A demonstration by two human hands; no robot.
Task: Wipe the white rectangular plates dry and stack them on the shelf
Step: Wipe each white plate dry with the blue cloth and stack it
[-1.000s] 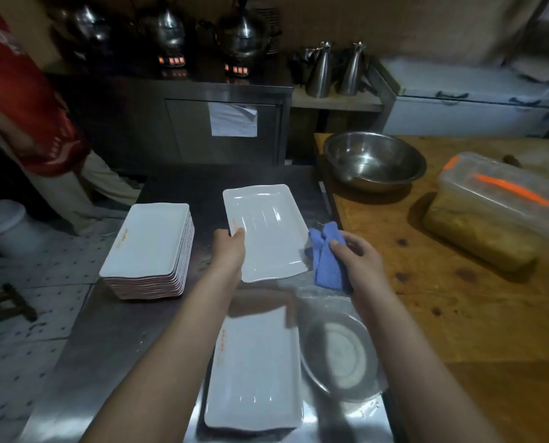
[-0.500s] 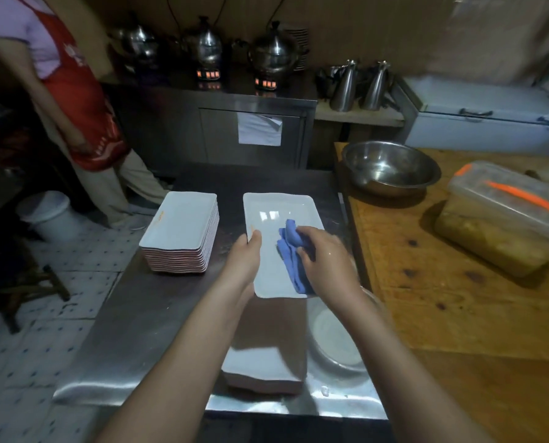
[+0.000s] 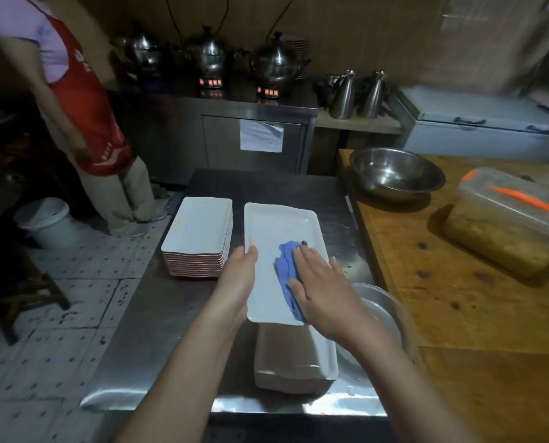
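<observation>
Fingers of right hand: straight, pressed flat on blue cloth over white plate; left hand beside them, gripped plate's left rim; finished stack further left; likely hazard: wet plate slipped under lopsided wiping pressure.

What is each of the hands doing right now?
Left hand: grips the left edge of the white plate.
Right hand: open, flat fingers pressing the blue cloth onto the plate.

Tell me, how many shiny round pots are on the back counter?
3: left pot, middle pot, right pot, in a row on the back counter. The dark left corner could hide more.
</observation>
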